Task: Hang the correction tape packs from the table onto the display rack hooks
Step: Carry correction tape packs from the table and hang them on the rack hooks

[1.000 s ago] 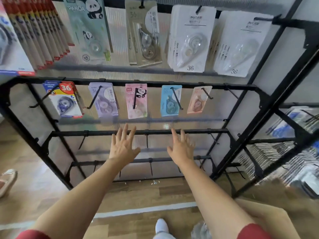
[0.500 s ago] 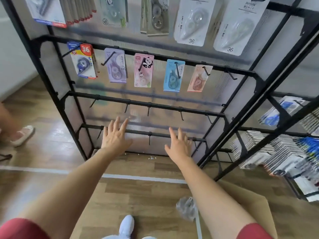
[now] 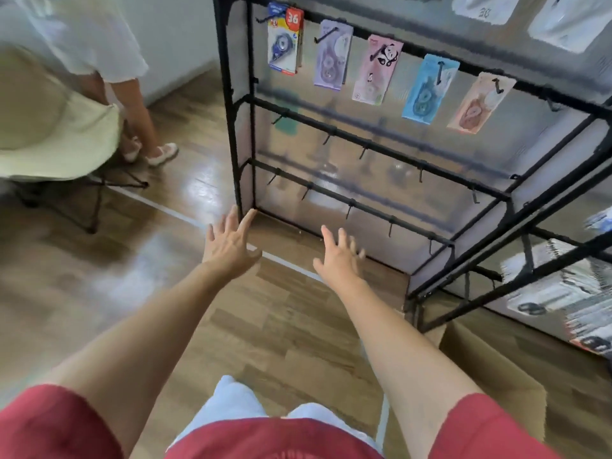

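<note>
1. Both bare arms are reaching forward over the wooden floor (image 3: 99, 276), with red sleeves (image 3: 49, 422) showing at the bottom edge.
2. The left hand (image 3: 228, 246) is hovering with its fingers straight and spread wide, gripping nothing. Its fingertips are lining up with the foot of the display rack (image 3: 228, 94), and I cannot tell whether they are touching it.
3. The right hand (image 3: 337, 256) is also hovering flat, low in front of the rack's bottom bar. Its fingers are extended and slightly fanned, and it is holding nothing.
4. Up on the rack's upper bar, packs are hanging one to a hook. From left to right they are a blue-and-yellow correction tape pack (image 3: 283, 41), a purple pack (image 3: 331, 56), a pink panda pack (image 3: 377, 72), a blue pack (image 3: 429, 87) and a peach pack (image 3: 478, 102).
5. Below that row, two more bars are carrying short black hooks (image 3: 349, 210) that are jutting out towards the camera.
6. Larger white packs (image 3: 559, 21) are peeking in at the top right corner, blurred.
7. Over on the left, another person in a white top (image 3: 82, 34) is standing beside a folding chair (image 3: 49, 127) with a pale seat.
8. On the right, a second rack (image 3: 530, 260) is holding stacked packs, and a cardboard box (image 3: 490, 376) is sitting on the floor just beside the right forearm.
</note>
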Available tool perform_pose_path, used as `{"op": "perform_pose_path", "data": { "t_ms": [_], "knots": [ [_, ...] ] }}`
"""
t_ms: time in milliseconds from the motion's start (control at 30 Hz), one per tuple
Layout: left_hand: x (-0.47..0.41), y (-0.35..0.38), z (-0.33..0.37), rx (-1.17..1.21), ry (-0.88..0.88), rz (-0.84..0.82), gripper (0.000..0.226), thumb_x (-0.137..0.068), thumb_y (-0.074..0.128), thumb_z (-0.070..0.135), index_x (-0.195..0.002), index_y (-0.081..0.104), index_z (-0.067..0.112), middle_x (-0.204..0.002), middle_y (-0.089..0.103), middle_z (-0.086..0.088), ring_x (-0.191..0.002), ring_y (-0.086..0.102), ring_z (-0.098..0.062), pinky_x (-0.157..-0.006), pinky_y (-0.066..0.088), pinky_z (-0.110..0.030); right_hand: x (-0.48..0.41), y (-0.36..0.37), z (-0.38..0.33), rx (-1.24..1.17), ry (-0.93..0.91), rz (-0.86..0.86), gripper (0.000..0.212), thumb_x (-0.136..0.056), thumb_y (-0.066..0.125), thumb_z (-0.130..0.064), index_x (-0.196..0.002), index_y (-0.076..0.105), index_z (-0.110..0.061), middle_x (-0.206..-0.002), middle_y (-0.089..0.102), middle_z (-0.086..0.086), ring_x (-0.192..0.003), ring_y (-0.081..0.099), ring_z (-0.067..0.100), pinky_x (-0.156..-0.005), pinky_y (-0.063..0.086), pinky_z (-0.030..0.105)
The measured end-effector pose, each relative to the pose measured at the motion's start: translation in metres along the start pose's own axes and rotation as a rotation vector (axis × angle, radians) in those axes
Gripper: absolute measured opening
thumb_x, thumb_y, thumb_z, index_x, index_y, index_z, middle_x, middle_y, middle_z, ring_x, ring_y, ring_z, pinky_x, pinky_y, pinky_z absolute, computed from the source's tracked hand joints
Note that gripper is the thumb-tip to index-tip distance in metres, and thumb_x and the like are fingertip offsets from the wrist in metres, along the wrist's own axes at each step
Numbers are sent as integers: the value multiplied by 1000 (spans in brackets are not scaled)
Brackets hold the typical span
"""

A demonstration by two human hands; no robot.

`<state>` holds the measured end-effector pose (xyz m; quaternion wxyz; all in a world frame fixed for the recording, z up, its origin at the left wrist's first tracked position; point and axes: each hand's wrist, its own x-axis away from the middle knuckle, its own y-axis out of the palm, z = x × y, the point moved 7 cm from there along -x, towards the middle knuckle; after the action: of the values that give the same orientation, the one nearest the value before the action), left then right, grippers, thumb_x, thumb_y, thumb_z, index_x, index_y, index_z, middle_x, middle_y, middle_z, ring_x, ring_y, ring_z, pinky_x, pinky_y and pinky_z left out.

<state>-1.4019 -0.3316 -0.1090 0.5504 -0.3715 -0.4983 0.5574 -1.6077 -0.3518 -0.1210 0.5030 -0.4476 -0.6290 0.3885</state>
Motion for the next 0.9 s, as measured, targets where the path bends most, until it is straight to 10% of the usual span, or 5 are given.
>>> {"op": "perform_pose_path", "data": {
  "t_ms": [900],
  "knots": [
    [326,-64,-549,182,-967,130,77,-93,54,40,-153,8,26,-161,-4,-7,-148,1,-28,-118,4,-44,138,185,-566,247,-769,-235,71,-97,49,-34,-153,7,-26,-159,9,12,-144,13,32,-115,12,50]
  ]
}}
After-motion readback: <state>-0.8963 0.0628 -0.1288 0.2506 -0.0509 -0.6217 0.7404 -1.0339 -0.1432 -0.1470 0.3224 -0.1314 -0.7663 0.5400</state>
